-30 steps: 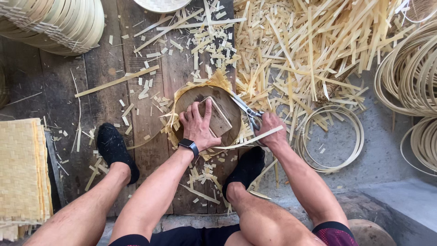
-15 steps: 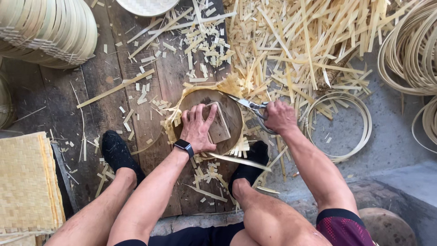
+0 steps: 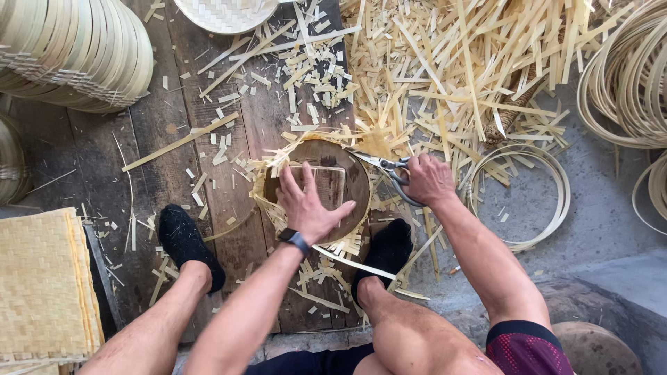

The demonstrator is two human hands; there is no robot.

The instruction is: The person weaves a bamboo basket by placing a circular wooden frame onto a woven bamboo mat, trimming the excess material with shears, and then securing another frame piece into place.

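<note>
Setting: dark plank floor (image 3: 229,180) beside grey concrete, littered with pale bamboo strips (image 3: 451,76) and offcuts.

Item 1: round wooden disc (image 3: 351,173) with a small square block on it, laid over a woven bamboo mat (image 3: 267,177) whose frayed edge sticks out around it, on the planks between two black-socked feet.

Item 2: left hand (image 3: 309,205), fingers spread, pressing flat on disc and block; dark wristband.

Item 3: right hand (image 3: 429,179), closed around the handles of metal scissors (image 3: 382,164), blades at the disc's upper right rim.

Surroundings: stacked woven trays (image 3: 76,55), bamboo hoops (image 3: 517,198), square mats (image 3: 38,278).

Risk, as judged: the disc could shift under the palm, leaving an uneven trim; the blades work close to the fingers.

Obscured: mat under disc; blade tips indistinct.
</note>
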